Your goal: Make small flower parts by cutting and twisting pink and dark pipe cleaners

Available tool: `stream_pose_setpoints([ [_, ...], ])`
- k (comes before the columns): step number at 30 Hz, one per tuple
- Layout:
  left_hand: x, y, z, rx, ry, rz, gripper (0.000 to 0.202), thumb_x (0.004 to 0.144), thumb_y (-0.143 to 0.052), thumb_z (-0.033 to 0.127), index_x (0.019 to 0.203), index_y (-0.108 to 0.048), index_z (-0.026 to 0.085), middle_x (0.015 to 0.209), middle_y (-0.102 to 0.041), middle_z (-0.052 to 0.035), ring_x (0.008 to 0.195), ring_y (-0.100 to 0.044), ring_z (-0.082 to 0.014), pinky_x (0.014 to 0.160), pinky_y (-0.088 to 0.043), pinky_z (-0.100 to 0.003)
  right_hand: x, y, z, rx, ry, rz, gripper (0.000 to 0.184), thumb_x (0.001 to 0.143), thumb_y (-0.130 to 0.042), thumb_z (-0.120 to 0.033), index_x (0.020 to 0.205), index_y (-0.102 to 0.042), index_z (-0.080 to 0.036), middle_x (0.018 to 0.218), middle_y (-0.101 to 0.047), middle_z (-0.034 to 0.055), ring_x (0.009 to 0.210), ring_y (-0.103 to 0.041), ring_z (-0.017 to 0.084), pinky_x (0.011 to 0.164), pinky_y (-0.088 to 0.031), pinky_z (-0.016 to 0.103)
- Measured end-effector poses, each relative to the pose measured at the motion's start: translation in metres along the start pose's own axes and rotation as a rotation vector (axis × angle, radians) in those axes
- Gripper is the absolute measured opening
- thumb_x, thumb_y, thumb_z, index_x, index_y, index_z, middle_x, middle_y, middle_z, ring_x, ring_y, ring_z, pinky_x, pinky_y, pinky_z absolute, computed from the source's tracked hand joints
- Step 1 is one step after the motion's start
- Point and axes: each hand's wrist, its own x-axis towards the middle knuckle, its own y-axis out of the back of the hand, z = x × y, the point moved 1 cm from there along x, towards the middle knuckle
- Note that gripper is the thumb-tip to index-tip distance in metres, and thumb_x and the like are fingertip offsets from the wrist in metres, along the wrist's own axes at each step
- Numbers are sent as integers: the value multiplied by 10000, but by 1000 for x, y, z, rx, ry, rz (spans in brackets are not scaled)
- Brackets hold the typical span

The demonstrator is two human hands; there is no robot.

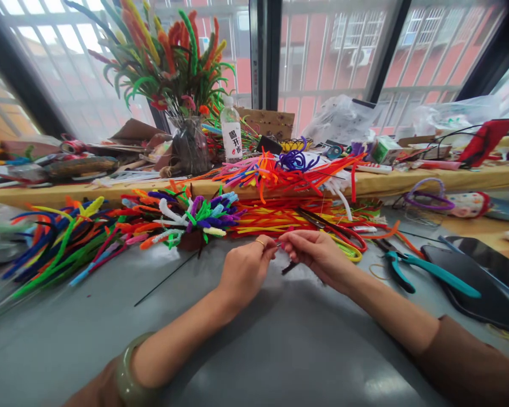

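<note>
My left hand (pixel 246 270) and my right hand (pixel 316 254) meet over the grey table (pixel 254 350), fingertips pinched together on a small pink pipe cleaner piece (pixel 280 245). A short dark stick pokes out below my right fingers. A ring sits on my left hand and a green bangle (pixel 127 376) on my left wrist. Just beyond my hands lies a bundle of orange, red and yellow pipe cleaners (pixel 288 217).
Teal-handled pliers (pixel 424 270) and a dark phone (pixel 470 282) lie to the right. Heaps of coloured pipe cleaners (pixel 68 237) spread left. A vase of pipe-cleaner flowers (pixel 189 141), a water bottle (pixel 231 133) and clutter stand on the yellow ledge. A thin black wire (pixel 165 280) lies on the table.
</note>
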Motion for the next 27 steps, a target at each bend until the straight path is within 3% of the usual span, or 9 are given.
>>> stream_pose_setpoints([
  [8,5,-3,-7,-645,195,48,134,781,-513,256,841,-560,145,705,-644,-29,512,-543,-101,505,-439,-218,6,47,-37,57,269,518,114,701,-638,-266,769,-668,-179,669,-583,-24,526,-510,29,446,-433,112],
  [11,7,1,-3,-926,266,83,130,728,-592,248,780,-568,131,683,-658,-32,518,-561,-99,543,-466,-228,8,56,-40,107,242,556,95,750,-583,-229,772,-659,-176,739,-618,-13,534,-536,26,441,-442,105],
  [16,9,7,-2,-1346,362,182,162,655,-673,194,799,-636,131,742,-679,-25,616,-601,-84,616,-479,-190,10,57,-33,152,204,606,106,768,-539,-143,749,-643,-151,668,-610,-5,502,-529,17,461,-451,82],
  [19,11,7,-6,-1489,409,246,167,651,-679,193,806,-661,132,688,-659,-4,590,-584,-58,576,-470,-152,8,52,-31,77,215,561,88,759,-563,-180,776,-644,-153,651,-598,-12,495,-521,19,472,-450,95],
  [22,13,7,-10,-1538,440,287,179,640,-690,200,809,-670,143,637,-612,26,578,-558,-45,542,-464,-137,4,41,-32,-136,249,420,158,733,-605,-265,844,-648,-161,652,-593,-14,503,-518,28,484,-441,119],
  [27,14,5,-10,-1528,441,189,210,639,-693,203,836,-676,133,658,-591,20,533,-518,-25,509,-441,-121,-4,18,-32,-439,171,91,221,747,-580,-324,847,-645,-137,640,-597,-1,499,-518,49,495,-426,166],
])
